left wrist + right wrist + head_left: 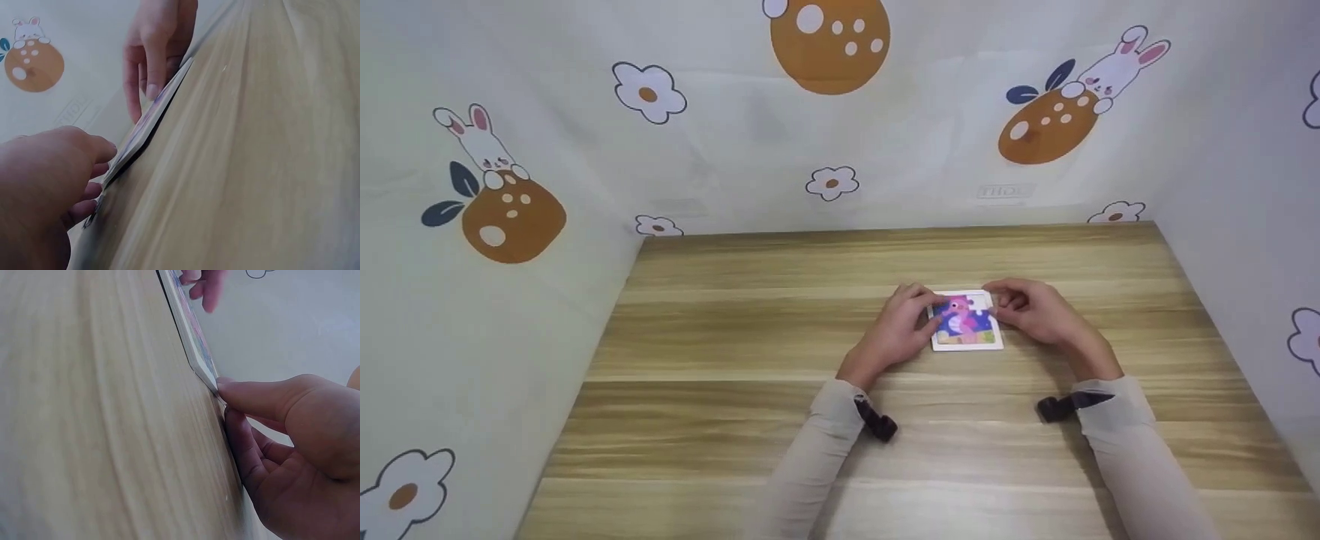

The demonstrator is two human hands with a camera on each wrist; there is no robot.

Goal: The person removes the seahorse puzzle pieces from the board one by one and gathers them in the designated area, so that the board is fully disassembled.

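A small jigsaw puzzle in a white frame lies on the table, with a pink animal on blue. A white, uncovered patch shows near its upper right corner. My left hand holds the puzzle's left edge, thumb over the top. At the opposite edge, my right hand has thumb and index finger pinched near the upper right corner. In the right wrist view, the right thumb touches the frame's corner, the other fingers curled below. Whether a loose piece is between those fingertips is hidden.
The wood-grain table spreads around the puzzle. Pale cloth walls with rabbit, fruit and flower prints rise at the back and both sides. A black wrist camera sits on the left sleeve and another black camera on the right.
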